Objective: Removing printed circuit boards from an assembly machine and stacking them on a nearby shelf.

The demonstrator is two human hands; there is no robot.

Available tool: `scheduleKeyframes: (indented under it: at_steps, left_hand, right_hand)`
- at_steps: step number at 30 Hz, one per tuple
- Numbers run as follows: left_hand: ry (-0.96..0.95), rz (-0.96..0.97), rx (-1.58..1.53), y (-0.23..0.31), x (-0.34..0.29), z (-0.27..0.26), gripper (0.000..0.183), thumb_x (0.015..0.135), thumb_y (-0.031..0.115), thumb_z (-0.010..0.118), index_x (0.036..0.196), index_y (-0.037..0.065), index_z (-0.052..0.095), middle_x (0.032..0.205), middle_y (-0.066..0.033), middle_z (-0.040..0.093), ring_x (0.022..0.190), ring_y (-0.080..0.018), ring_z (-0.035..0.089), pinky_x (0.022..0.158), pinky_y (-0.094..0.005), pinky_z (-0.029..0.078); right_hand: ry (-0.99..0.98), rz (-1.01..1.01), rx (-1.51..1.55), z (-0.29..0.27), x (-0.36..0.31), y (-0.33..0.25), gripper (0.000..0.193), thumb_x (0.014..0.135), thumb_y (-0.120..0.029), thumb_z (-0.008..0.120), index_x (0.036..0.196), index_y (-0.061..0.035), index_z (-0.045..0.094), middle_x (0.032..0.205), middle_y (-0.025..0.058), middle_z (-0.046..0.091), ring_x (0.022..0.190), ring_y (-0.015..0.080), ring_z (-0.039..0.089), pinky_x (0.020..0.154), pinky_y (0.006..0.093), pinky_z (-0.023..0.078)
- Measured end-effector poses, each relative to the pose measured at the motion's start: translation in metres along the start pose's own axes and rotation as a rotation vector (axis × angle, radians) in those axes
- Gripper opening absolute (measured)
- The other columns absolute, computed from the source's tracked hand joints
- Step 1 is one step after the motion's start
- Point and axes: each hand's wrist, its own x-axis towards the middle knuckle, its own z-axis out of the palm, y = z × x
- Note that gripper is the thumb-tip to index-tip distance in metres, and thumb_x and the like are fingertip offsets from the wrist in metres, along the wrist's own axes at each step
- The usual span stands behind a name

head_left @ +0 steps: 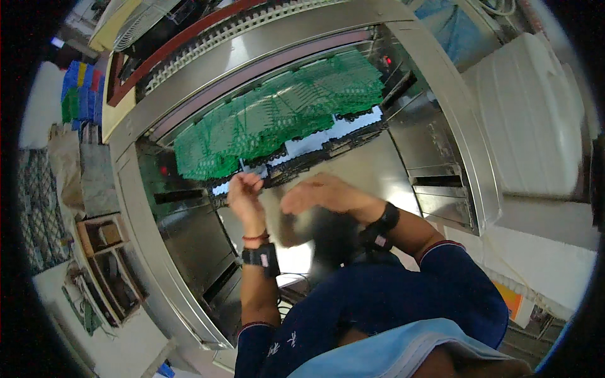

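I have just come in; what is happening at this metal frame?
A person has both hands within the metal frame. The left hand is near the lower edge of green netting and a black lacy strip; whether it grips anything is unclear. The blurred right hand is apart from the netting, with nothing visible in it.

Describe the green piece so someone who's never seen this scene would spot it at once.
Find the large metal frame around the work area. Along its far inner side spreads a wide, rumpled green lacy piece. Its bright green, openwork texture sets it apart from the pale strip and black edging showing just below it.
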Motion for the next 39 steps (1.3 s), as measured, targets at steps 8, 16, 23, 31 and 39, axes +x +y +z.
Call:
scheduleKeyframes:
  at_steps: [8, 16, 23, 31, 39]
  left_hand:
    - [-0.079, 0.061, 0.192, 0.006, -0.019, -0.030, 0.019, 0.092, 0.021, 0.050, 0.094, 0.003, 0.055, 0.077, -0.0075, 0.062, 0.062, -0.0144, 0.059, 0.057, -0.0250, 0.048]
    - [-0.102, -0.021, 0.219, 0.005, -0.032, -0.041, 0.016, 0.092, 0.020, 0.050, 0.090, 0.005, 0.056, 0.077, -0.0061, 0.062, 0.063, -0.0134, 0.058, 0.058, -0.0243, 0.047]
    - [-0.105, -0.048, 0.232, -0.002, -0.031, -0.032, 0.015, 0.092, 0.017, 0.050, 0.090, 0.003, 0.056, 0.075, -0.0067, 0.062, 0.061, -0.0120, 0.057, 0.057, -0.0231, 0.047]
    - [-0.189, -0.067, 0.283, -0.007, -0.021, -0.005, 0.014, 0.091, 0.016, 0.050, 0.091, 0.003, 0.056, 0.077, -0.0070, 0.062, 0.063, -0.0126, 0.058, 0.058, -0.0240, 0.048]
    - [-0.670, 0.952, 1.055, -0.001, 0.006, 0.110, 0.031, 0.072, 0.008, 0.066, 0.100, 0.003, 0.055, 0.100, -0.0145, 0.057, 0.095, -0.0294, 0.056, 0.082, -0.0375, 0.046]
  right_hand:
    - [1.313, -0.365, -1.348, -0.237, -0.006, -0.102, 0.057, 0.077, -0.045, 0.062, 0.103, 0.0059, 0.060, 0.103, 0.0223, 0.061, 0.096, 0.0343, 0.059, 0.084, 0.0379, 0.045]
    - [1.010, 0.346, -1.313, -0.253, 0.042, -0.134, 0.069, 0.070, -0.054, 0.066, 0.097, 0.0092, 0.061, 0.102, 0.0286, 0.059, 0.098, 0.0375, 0.058, 0.085, 0.0395, 0.044]
    - [0.920, 0.325, -1.346, -0.234, 0.043, -0.137, 0.072, 0.067, -0.054, 0.068, 0.095, 0.0117, 0.060, 0.099, 0.0277, 0.060, 0.095, 0.0358, 0.059, 0.081, 0.0384, 0.045]
    - [0.952, 0.312, -0.874, -0.239, 0.032, -0.143, 0.070, 0.063, -0.042, 0.078, 0.105, 0.0104, 0.056, 0.100, 0.0192, 0.062, 0.089, 0.0270, 0.061, 0.076, 0.0380, 0.047]
    - [0.887, 0.269, -0.526, -0.237, 0.019, -0.133, 0.065, 0.065, -0.040, 0.077, 0.107, 0.0057, 0.057, 0.098, 0.0146, 0.063, 0.083, 0.0230, 0.063, 0.072, 0.0340, 0.048]
